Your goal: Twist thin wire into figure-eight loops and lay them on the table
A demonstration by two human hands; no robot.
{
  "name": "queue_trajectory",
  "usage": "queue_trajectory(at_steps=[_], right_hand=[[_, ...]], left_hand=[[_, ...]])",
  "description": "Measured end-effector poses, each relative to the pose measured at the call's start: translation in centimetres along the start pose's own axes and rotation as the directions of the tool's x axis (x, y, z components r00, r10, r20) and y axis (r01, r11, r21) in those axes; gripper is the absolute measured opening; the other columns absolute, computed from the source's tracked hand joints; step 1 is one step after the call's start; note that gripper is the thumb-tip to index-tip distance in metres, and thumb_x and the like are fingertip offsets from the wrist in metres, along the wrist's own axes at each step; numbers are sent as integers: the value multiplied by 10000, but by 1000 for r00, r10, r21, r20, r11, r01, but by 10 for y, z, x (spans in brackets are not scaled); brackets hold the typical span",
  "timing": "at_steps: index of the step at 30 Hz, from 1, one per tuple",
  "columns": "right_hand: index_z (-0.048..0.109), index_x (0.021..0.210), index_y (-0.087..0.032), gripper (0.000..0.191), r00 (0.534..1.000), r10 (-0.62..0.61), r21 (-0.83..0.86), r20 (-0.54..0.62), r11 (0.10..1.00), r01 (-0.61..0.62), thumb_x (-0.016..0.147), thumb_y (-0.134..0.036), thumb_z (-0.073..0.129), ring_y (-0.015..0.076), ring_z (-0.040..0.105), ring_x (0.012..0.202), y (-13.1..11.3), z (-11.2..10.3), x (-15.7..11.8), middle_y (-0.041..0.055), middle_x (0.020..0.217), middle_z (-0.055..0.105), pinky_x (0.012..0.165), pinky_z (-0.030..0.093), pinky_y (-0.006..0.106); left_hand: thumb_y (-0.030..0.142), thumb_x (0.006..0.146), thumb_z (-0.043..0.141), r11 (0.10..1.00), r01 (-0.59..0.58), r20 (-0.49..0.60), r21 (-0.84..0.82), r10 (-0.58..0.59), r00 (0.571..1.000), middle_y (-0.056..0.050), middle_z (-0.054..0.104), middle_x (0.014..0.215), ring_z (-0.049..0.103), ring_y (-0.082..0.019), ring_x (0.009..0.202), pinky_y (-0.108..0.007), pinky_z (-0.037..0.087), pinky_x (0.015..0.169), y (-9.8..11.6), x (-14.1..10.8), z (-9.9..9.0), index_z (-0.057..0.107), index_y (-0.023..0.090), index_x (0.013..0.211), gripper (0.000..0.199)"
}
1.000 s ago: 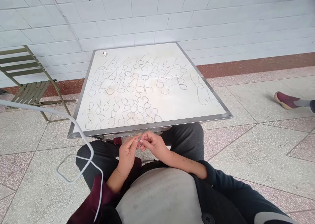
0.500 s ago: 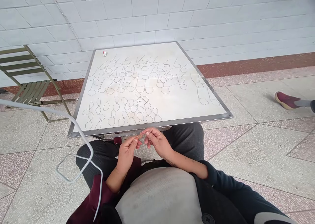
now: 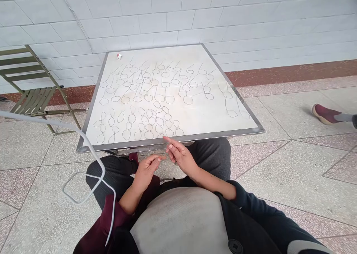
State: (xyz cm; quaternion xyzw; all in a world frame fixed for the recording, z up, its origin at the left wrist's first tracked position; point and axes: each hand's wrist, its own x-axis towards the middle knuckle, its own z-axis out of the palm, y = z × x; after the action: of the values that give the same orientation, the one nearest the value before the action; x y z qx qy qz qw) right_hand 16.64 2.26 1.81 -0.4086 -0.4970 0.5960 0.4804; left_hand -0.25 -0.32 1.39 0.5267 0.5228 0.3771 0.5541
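My left hand [image 3: 147,169] hovers over my lap, thumb and forefinger pinched together and pointing right, apparently on a thin piece of wire too fine to see clearly. My right hand [image 3: 179,154] is apart from it, fingers spread, with the forefinger reaching to the front edge of the white table [image 3: 195,137]. Several thin wire loops [image 3: 145,125], shaped like figure eights, lie in rows near that edge. Several longer looped wires with tails [image 3: 156,86] cover the table's middle and far part.
A small red-and-white object [image 3: 119,56] sits at the table's far left corner. A green folding chair [image 3: 30,94] stands at the left by the tiled wall. A white cable [image 3: 83,150] loops across my left side. Another person's maroon shoe [image 3: 325,113] is on the floor at the right.
My hands were together at my lap working a small wire. They have separated: the right hand rose to the table's front edge, and the left stayed low.
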Motion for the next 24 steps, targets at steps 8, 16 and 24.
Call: queue_trajectory(at_steps=[8,16,24], right_hand=[[542,1327,-325,393,953,-217,-420,213,860,289,974,-260,381,122,486,662,-4,-17,1,18,842,498,634,488,270],[658,1177,-306,382,847,-243,-505,472,713,486,957,-187,370,138,508,732,-9,-27,12,22,842,502,684,486,265],[680,1111,-232,318,832,-328,-562,447,621,546,942,-151,423,117,475,664,-4,-29,17,18,793,513,593,409,230]], left_hand=[[371,839,615,1000,2,14,-15,-2,1000,-54,712,856,613,-178,798,-292,462,774,-1,1,-1,738,205,1059,302],[328,794,673,1000,-25,-77,-11,24,997,-53,722,901,618,-166,802,-280,470,752,-8,4,-2,735,183,1014,271],[295,788,684,992,-55,-155,115,73,985,12,697,778,404,-86,524,-223,381,571,8,-1,2,374,208,1450,736]])
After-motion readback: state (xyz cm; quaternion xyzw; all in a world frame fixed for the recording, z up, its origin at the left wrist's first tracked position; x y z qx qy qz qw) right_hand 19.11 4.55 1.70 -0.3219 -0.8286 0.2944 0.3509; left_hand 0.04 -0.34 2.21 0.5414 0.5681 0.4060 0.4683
